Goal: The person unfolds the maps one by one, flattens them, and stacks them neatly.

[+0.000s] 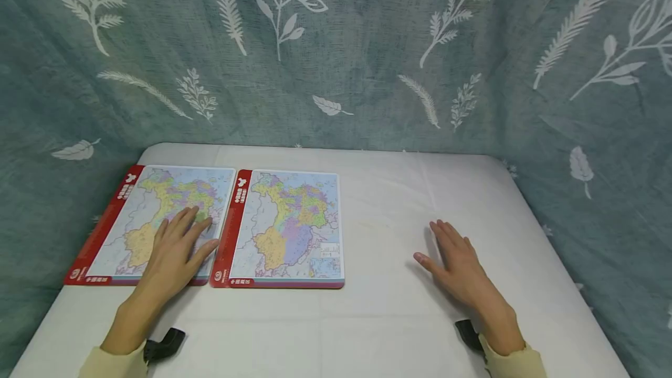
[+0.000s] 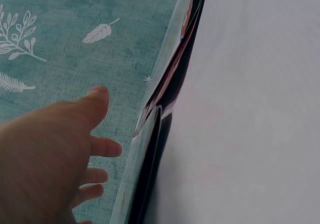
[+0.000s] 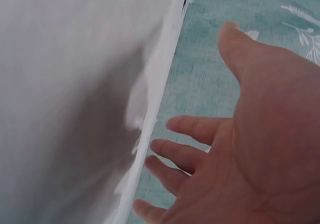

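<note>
Two flat map boards with red left borders lie side by side on the table. My left hand point(image 1: 170, 258) is over the left map board point(image 1: 139, 244), fingers spread and fairly straight, holding nothing. In the left wrist view the hand point(image 2: 50, 154) appears raised above the boards' thin edges point(image 2: 150, 139). The right map board point(image 1: 289, 226) lies just beyond my left thumb, and neither hand holds it. Out to the right, my right hand point(image 1: 464, 273) hovers over the white cloth, its fingers extended and casting a shadow. The right wrist view shows that palm point(image 3: 265, 149) with nothing in it.
A white cloth point(image 1: 378, 331) covers the table. Green curtain fabric point(image 1: 367, 86) with pale leaf prints surrounds the back and sides. A black strap mount point(image 1: 165, 344) sits at the left wrist, and another wrist mount point(image 1: 469, 335) at the right.
</note>
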`<state>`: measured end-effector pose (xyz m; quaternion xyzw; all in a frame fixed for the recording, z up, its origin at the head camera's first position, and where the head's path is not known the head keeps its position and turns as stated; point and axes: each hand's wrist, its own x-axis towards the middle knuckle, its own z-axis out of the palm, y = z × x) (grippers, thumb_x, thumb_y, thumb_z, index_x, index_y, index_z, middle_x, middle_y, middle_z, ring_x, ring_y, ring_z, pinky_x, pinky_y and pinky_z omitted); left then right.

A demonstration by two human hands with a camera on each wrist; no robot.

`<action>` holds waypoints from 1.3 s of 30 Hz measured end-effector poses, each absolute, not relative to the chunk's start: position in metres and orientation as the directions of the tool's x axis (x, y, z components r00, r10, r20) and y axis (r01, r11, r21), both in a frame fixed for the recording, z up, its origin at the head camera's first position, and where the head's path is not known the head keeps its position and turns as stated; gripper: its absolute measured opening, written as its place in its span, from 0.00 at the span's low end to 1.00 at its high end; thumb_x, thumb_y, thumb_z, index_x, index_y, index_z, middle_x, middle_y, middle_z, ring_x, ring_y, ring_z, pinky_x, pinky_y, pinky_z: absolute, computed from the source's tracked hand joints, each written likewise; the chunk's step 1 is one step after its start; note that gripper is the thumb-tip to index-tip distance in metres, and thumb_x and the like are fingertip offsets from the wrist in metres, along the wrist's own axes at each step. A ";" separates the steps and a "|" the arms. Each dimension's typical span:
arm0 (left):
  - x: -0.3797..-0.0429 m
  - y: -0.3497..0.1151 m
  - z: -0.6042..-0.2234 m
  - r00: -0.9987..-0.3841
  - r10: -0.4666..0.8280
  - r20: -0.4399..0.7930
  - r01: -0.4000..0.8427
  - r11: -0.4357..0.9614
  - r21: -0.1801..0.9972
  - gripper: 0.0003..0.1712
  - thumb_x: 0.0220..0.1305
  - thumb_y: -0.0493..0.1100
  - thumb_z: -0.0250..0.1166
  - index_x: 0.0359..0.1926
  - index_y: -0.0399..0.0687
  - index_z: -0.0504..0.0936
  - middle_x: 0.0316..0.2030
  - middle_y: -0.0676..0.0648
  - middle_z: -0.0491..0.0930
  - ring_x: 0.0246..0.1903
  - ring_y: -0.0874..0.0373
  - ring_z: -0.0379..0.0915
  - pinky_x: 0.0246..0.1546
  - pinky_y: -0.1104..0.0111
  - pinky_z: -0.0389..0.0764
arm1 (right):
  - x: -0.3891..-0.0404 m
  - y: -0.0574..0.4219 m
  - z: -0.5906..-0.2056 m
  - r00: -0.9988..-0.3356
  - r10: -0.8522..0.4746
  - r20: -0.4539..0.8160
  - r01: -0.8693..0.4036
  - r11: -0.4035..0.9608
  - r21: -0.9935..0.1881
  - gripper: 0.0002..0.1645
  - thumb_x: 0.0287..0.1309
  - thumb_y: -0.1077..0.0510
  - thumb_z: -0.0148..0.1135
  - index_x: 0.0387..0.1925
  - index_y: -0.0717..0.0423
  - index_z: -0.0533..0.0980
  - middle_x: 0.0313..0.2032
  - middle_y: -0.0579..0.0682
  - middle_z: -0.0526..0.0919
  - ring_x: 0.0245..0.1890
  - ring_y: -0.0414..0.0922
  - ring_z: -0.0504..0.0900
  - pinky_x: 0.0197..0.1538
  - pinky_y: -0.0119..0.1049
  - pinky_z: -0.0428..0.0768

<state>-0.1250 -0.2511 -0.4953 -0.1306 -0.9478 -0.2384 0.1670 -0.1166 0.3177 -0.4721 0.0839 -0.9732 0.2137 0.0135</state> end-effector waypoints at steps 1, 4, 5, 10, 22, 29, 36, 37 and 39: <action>-0.125 -0.251 -0.496 -0.910 0.171 0.379 0.330 0.852 0.407 0.34 0.65 0.50 0.73 0.66 0.39 0.79 0.73 0.29 0.66 0.75 0.31 0.55 0.76 0.33 0.46 | -0.116 0.314 -0.472 -0.985 -0.160 0.061 -0.171 0.893 -0.417 0.54 0.68 0.35 0.66 0.80 0.62 0.57 0.79 0.69 0.57 0.80 0.68 0.52 0.76 0.72 0.49; -0.125 -0.250 -0.497 -0.908 0.176 0.381 0.334 0.853 0.402 0.32 0.64 0.50 0.73 0.65 0.39 0.80 0.72 0.29 0.67 0.75 0.32 0.56 0.76 0.33 0.44 | -0.115 0.303 -0.473 -0.983 -0.172 0.065 -0.183 0.889 -0.419 0.53 0.69 0.37 0.66 0.80 0.63 0.58 0.79 0.68 0.57 0.80 0.67 0.54 0.76 0.70 0.51; -0.125 -0.249 -0.497 -0.908 0.176 0.381 0.333 0.854 0.400 0.32 0.64 0.50 0.73 0.64 0.39 0.80 0.72 0.29 0.68 0.74 0.32 0.56 0.76 0.32 0.44 | -0.114 0.299 -0.473 -0.981 -0.179 0.068 -0.191 0.889 -0.416 0.52 0.70 0.37 0.65 0.80 0.63 0.58 0.79 0.68 0.58 0.80 0.67 0.54 0.77 0.70 0.52; -0.123 -0.247 -0.498 -0.906 0.173 0.387 0.337 0.849 0.408 0.29 0.63 0.49 0.74 0.60 0.39 0.83 0.71 0.30 0.70 0.74 0.32 0.57 0.76 0.33 0.43 | -0.111 0.282 -0.476 -0.974 -0.211 0.086 -0.228 0.880 -0.417 0.48 0.71 0.40 0.66 0.78 0.64 0.62 0.79 0.67 0.60 0.80 0.67 0.56 0.77 0.69 0.54; -0.121 -0.244 -0.497 -0.911 0.193 0.366 0.352 0.824 0.443 0.29 0.64 0.49 0.74 0.61 0.37 0.82 0.68 0.32 0.72 0.71 0.32 0.60 0.77 0.37 0.48 | -0.108 0.254 -0.484 -0.959 -0.236 0.155 -0.279 0.876 -0.393 0.45 0.69 0.41 0.67 0.74 0.66 0.67 0.77 0.69 0.62 0.79 0.67 0.59 0.76 0.68 0.56; -0.121 -0.243 -0.498 -0.922 0.197 0.335 0.347 0.805 0.481 0.28 0.67 0.50 0.72 0.62 0.39 0.82 0.69 0.33 0.72 0.71 0.32 0.61 0.73 0.36 0.55 | -0.106 0.236 -0.487 -0.959 -0.233 0.163 -0.281 0.870 -0.404 0.45 0.69 0.40 0.67 0.74 0.64 0.68 0.78 0.66 0.63 0.80 0.65 0.58 0.77 0.68 0.55; -0.121 -0.242 -0.497 -0.921 0.206 0.331 0.351 0.808 0.473 0.29 0.68 0.51 0.72 0.62 0.37 0.81 0.68 0.33 0.74 0.71 0.32 0.62 0.69 0.34 0.59 | -0.106 0.214 -0.490 -0.950 -0.253 0.184 -0.308 0.862 -0.403 0.44 0.68 0.42 0.69 0.73 0.65 0.69 0.77 0.66 0.64 0.79 0.63 0.60 0.77 0.66 0.56; -0.121 -0.242 -0.497 -0.920 0.209 0.331 0.353 0.808 0.471 0.29 0.68 0.51 0.72 0.62 0.37 0.82 0.67 0.33 0.74 0.70 0.32 0.63 0.69 0.34 0.60 | -0.106 0.211 -0.490 -0.949 -0.256 0.184 -0.311 0.860 -0.404 0.44 0.68 0.42 0.69 0.73 0.65 0.69 0.77 0.65 0.64 0.79 0.63 0.60 0.78 0.66 0.56; -0.121 -0.241 -0.497 -0.920 0.212 0.331 0.355 0.809 0.468 0.29 0.68 0.52 0.72 0.62 0.37 0.82 0.67 0.33 0.74 0.70 0.33 0.63 0.68 0.34 0.61 | -0.105 0.205 -0.491 -0.945 -0.269 0.188 -0.324 0.855 -0.404 0.43 0.68 0.42 0.69 0.73 0.64 0.70 0.77 0.65 0.65 0.79 0.63 0.61 0.77 0.66 0.56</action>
